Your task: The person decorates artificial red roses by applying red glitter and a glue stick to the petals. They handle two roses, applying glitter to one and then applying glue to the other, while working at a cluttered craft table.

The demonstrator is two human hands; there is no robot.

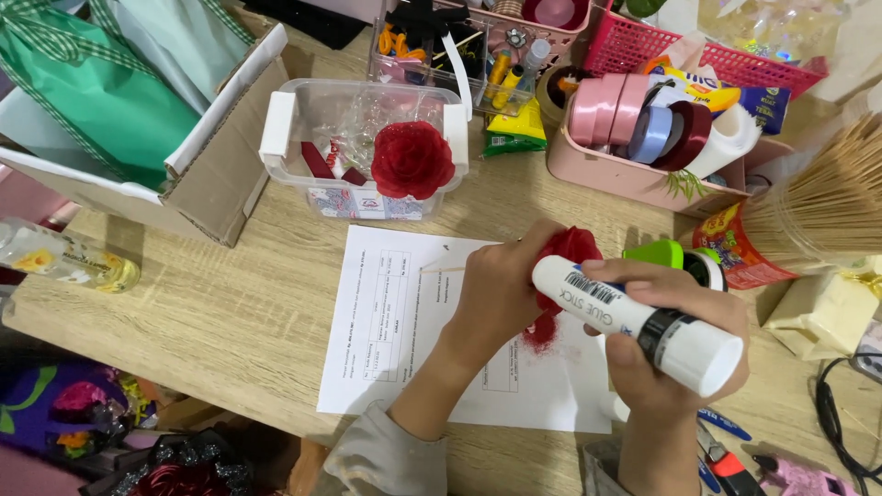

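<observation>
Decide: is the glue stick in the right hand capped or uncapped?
Cannot tell: the glue stick lies tilted in the right hand, its tip hidden against red paper.

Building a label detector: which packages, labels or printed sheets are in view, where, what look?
Glue stick: right hand, white tube, black band, barcode label.
Printed sheet: under both hands, white with small tables.
Clear plastic box: behind the sheet, sticker on its front wall, red rose inside.
Red can: right, holds wooden skewers.
Yellow-green packet: beside the pink tray.
</observation>
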